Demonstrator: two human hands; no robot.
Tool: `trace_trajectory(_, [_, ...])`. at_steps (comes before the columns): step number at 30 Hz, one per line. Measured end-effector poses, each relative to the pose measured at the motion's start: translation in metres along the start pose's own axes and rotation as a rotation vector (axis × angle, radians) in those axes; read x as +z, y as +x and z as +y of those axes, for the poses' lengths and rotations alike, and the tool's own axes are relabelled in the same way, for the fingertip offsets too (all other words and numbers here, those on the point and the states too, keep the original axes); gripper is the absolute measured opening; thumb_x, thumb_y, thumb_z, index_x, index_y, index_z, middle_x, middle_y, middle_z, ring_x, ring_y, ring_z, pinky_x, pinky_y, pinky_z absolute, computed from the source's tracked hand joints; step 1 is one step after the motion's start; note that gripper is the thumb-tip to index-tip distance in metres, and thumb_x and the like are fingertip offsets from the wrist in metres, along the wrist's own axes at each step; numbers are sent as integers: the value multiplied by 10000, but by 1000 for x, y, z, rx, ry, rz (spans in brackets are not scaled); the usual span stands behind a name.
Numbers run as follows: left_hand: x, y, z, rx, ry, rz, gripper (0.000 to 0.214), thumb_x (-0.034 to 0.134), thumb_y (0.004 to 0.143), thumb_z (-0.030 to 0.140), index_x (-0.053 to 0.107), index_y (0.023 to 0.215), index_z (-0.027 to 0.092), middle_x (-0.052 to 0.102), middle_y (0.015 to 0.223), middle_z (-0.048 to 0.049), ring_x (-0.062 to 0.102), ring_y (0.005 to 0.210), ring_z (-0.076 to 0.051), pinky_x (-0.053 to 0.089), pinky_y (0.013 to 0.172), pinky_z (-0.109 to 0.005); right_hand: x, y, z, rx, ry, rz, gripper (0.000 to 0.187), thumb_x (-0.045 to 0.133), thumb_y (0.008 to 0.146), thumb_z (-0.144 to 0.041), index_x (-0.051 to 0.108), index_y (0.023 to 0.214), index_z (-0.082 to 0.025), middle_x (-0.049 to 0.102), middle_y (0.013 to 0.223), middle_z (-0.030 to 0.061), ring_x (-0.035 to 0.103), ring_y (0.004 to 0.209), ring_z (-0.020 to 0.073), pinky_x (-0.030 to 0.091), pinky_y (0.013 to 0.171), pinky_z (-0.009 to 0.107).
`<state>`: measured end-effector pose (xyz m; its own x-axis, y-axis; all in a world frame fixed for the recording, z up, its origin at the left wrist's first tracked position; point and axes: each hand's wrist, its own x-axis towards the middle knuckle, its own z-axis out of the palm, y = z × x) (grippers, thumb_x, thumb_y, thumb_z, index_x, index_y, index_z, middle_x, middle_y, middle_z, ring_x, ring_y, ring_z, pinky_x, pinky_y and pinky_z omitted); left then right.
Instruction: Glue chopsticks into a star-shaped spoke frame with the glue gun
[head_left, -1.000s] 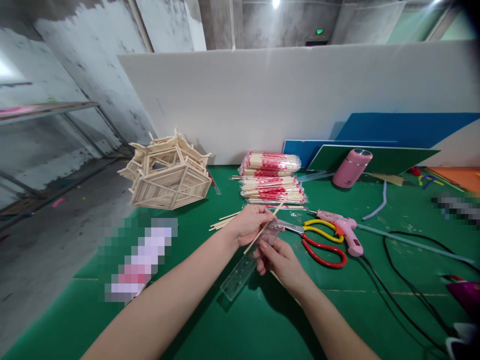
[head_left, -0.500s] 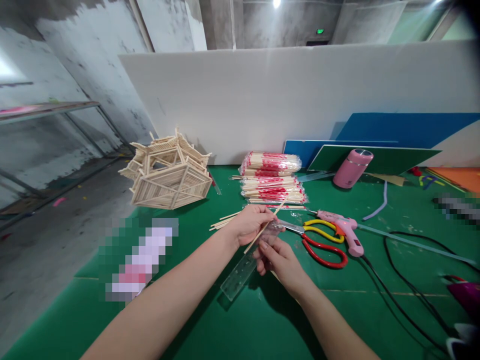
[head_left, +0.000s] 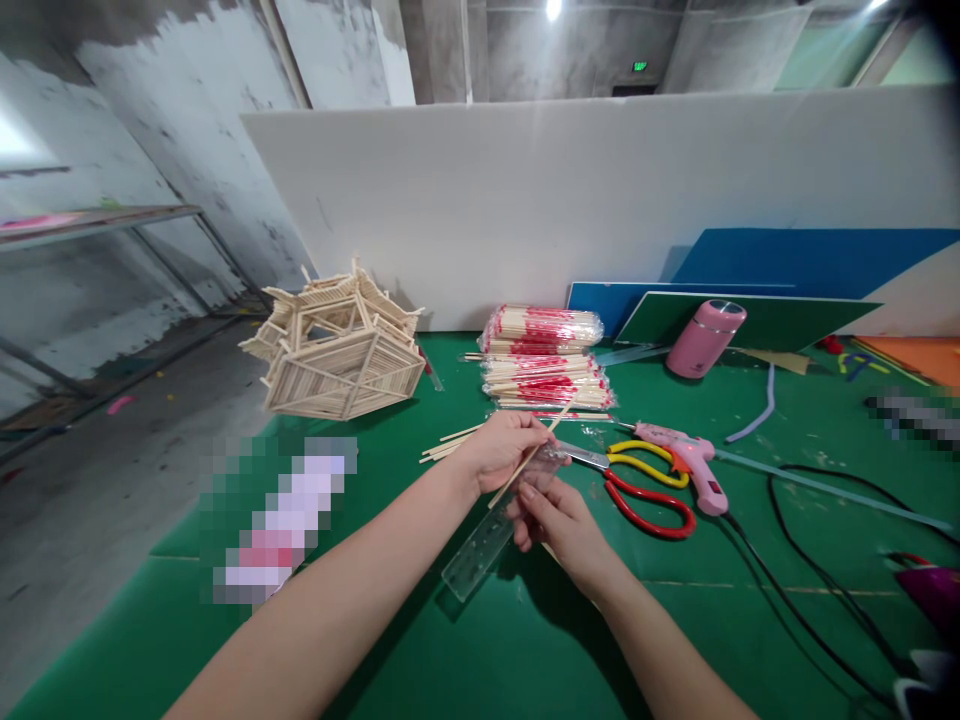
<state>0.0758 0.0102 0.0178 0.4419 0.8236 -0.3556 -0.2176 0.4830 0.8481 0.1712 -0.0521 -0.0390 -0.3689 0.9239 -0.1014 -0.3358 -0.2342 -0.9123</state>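
Observation:
My left hand (head_left: 504, 447) is closed around a thin wooden stick (head_left: 531, 453) that slants up to the right. My right hand (head_left: 561, 522) pinches a clear plastic ruler (head_left: 480, 552) just below it, and the stick lies against the ruler's upper end. Both hands hover over the green table (head_left: 525, 640). A few loose sticks (head_left: 447, 443) lie just left of my left hand.
Packs of sticks (head_left: 544, 358) in red-printed wrap are stacked behind my hands. A stick-built model (head_left: 337, 350) sits at the table's left edge. Red-and-yellow scissors (head_left: 645, 480), a pink glue gun (head_left: 686, 458) with black cord (head_left: 810, 570) and a pink cylinder (head_left: 705, 337) lie to the right.

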Motion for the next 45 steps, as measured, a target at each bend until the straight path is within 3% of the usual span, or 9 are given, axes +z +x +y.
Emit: trace_trajectory(45, [1, -1, -1, 7, 5, 15, 109, 516, 698, 70, 492, 601, 112, 604, 576, -42, 627, 586, -168, 481, 616, -307, 1, 2, 1, 12, 15, 16, 287, 555, 719, -424, 492, 737, -144, 557, 630, -17, 491, 419, 55, 388, 410, 182])
